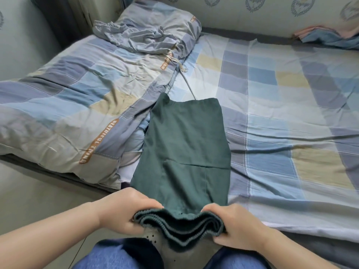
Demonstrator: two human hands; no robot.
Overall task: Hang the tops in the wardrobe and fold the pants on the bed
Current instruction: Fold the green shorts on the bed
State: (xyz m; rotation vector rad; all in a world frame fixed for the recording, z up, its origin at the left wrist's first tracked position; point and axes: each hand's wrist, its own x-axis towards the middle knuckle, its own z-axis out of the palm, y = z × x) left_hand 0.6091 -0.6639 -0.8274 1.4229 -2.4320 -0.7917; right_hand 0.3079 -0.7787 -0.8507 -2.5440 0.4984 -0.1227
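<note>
The elastic waistband of the green pants point(184, 148) is gripped by both hands: the left hand point(124, 212) at its 9 o'clock end, the right hand point(239, 228) at its 3 o'clock end, fingers curled round the bunched edge. The pants are laid flat toward 12 o'clock on the bed point(281, 113). A folded quilt point(68, 98) lies at 10 o'clock, with grey crumpled pants point(139, 39) upon a pillow point(167, 18) beyond.
</note>
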